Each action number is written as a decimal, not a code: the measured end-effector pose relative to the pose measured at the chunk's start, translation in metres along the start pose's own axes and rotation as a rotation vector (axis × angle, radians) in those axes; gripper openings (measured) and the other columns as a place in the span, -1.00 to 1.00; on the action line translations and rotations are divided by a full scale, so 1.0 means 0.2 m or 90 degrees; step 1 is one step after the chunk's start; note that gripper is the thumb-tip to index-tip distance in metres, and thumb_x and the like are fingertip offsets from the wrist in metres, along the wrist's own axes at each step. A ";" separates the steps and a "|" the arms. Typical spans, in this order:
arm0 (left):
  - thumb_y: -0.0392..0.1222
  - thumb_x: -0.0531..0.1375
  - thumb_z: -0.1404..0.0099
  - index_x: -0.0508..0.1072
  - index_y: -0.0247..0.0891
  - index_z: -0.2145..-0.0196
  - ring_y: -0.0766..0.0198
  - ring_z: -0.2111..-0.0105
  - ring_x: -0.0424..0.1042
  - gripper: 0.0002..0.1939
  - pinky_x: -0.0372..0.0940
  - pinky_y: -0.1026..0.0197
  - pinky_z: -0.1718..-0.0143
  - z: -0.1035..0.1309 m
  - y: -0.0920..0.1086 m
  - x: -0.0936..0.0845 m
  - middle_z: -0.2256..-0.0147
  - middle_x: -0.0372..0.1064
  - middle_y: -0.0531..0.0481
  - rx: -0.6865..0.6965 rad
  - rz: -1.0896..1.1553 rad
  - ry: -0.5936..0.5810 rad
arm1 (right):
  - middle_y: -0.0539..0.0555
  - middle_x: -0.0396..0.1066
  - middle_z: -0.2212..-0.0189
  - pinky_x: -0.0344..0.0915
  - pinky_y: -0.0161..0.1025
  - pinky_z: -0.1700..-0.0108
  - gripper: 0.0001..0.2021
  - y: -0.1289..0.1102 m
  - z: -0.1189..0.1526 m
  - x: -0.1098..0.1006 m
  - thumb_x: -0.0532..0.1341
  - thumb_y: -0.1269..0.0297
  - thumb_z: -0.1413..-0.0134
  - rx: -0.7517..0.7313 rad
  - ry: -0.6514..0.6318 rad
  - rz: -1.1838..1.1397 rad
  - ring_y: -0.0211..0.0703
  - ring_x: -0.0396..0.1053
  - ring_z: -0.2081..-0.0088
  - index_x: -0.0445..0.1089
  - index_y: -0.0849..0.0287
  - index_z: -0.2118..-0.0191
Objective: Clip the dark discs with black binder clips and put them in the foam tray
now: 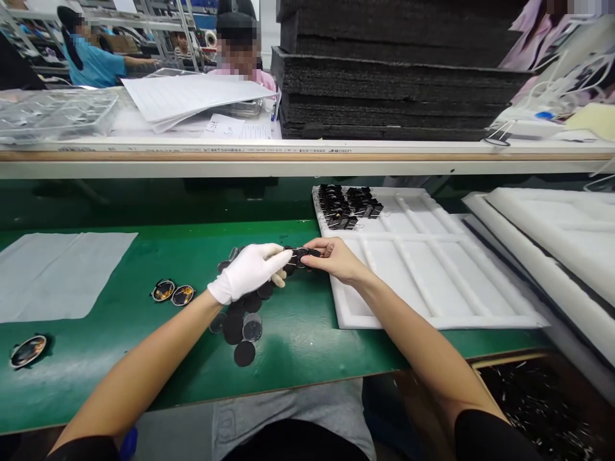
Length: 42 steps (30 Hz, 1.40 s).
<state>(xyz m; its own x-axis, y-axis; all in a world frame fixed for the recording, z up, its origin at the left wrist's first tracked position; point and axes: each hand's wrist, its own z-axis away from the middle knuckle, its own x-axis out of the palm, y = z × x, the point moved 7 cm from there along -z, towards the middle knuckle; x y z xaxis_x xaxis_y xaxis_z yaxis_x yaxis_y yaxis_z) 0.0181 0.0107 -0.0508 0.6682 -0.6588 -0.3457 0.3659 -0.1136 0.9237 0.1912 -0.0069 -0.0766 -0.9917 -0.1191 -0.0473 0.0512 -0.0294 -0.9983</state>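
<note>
My left hand [252,272], in a white glove, is closed with thumb and fingers on a small black clipped piece [298,257] with thin metal wire. My bare right hand [331,257] pinches a black binder clip [313,252] at the right side of that same piece. The fingers hide much of what lies between the hands. Below the left hand, several flat round discs are spread over the green table, some black [245,353] and some clear [252,327]. Two round frames [183,295] with amber-patterned lenses lie to the left, and another such oval frame [29,351] is farther left.
A white foam tray [418,282] on the right bears rows of black binder clips [336,206] in its far left corner. More foam trays [557,237] are stacked beyond it. A box of loose clips [538,403] sits low right. White sheet [62,275] at left; shelf edge [288,168] spans behind.
</note>
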 end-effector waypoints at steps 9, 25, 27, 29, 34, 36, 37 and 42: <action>0.19 0.01 -0.50 0.28 -0.22 -0.30 0.11 0.18 0.60 -0.41 0.44 0.10 0.12 0.10 0.08 0.05 0.14 0.58 -0.08 0.065 -0.265 -0.011 | 0.09 0.60 0.28 0.42 -0.14 0.13 -0.67 -0.21 0.06 -0.13 0.51 0.05 0.09 -0.109 -0.098 0.144 -0.09 0.52 0.23 0.57 0.16 0.28; -0.12 0.06 -0.53 0.37 -0.24 -0.21 0.09 0.01 0.54 -0.63 0.38 0.06 -0.02 0.40 -0.15 -0.22 -0.04 0.56 -0.10 0.304 -0.617 0.284 | 0.32 0.39 -0.03 0.26 0.32 -0.16 -0.38 0.12 -0.12 -1.40 0.23 -0.35 -0.05 -0.097 0.356 0.592 0.34 0.32 -0.14 0.56 0.11 0.07; -0.13 0.06 -0.52 0.37 -0.21 -0.20 0.10 0.01 0.54 -0.64 0.37 0.06 -0.04 0.41 -0.15 -0.23 -0.06 0.55 -0.09 0.301 -0.619 0.289 | 0.33 0.36 -0.09 0.21 0.33 -0.22 -0.40 0.17 -0.13 -1.40 0.22 -0.34 -0.07 -0.104 0.348 0.597 0.35 0.27 -0.21 0.55 0.09 0.07; -0.14 0.06 -0.52 0.37 -0.20 -0.20 0.08 0.00 0.54 -0.64 0.37 0.05 -0.04 0.41 -0.16 -0.24 -0.08 0.54 -0.10 0.304 -0.630 0.287 | 0.34 0.34 -0.12 0.13 0.32 -0.29 -0.42 0.19 -0.12 -1.41 0.22 -0.32 -0.10 -0.113 0.336 0.605 0.34 0.23 -0.26 0.55 0.09 0.06; -0.14 0.06 -0.51 0.36 -0.18 -0.23 0.03 0.02 0.55 -0.61 0.38 0.02 0.00 0.40 -0.19 -0.25 -0.07 0.55 -0.11 0.304 -0.656 0.266 | 0.31 0.34 -0.14 0.18 0.21 -0.30 -0.42 0.20 -0.10 -1.43 0.11 -0.34 -0.21 -0.131 0.312 0.624 0.24 0.23 -0.31 0.50 0.05 -0.01; -0.13 0.06 -0.51 0.35 -0.18 -0.24 0.01 0.01 0.54 -0.60 0.39 0.01 0.00 0.40 -0.21 -0.25 -0.08 0.55 -0.10 0.291 -0.659 0.260 | 0.31 0.34 -0.13 0.19 0.22 -0.28 -0.42 0.21 -0.10 -1.43 0.10 -0.33 -0.22 -0.136 0.316 0.640 0.25 0.24 -0.30 0.50 0.05 -0.01; -0.12 0.06 -0.51 0.35 -0.18 -0.24 0.00 0.01 0.53 -0.60 0.39 0.01 0.00 0.39 -0.22 -0.25 -0.08 0.54 -0.10 0.285 -0.659 0.257 | 0.32 0.34 -0.12 0.17 0.23 -0.29 -0.42 0.21 -0.10 -1.43 0.11 -0.32 -0.22 -0.139 0.321 0.650 0.27 0.25 -0.29 0.51 0.06 0.00; -0.11 0.07 -0.51 0.38 -0.20 -0.22 0.00 0.03 0.53 -0.61 0.39 0.00 0.01 0.38 -0.23 -0.23 -0.06 0.55 -0.11 0.286 -0.655 0.245 | 0.35 0.31 -0.17 0.07 0.31 -0.32 -0.49 0.23 -0.11 -1.39 0.15 -0.22 -0.23 -0.165 0.356 0.710 0.36 0.19 -0.28 0.54 0.09 0.01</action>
<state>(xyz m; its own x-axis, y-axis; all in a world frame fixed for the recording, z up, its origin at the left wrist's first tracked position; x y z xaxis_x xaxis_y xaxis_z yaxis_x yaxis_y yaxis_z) -0.0792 -0.0107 -0.0651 0.3713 0.1532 -0.9158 0.6362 -0.7603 0.1308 0.4659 0.0457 -0.1098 -0.3429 0.4807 -0.8070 0.9239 0.0174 -0.3822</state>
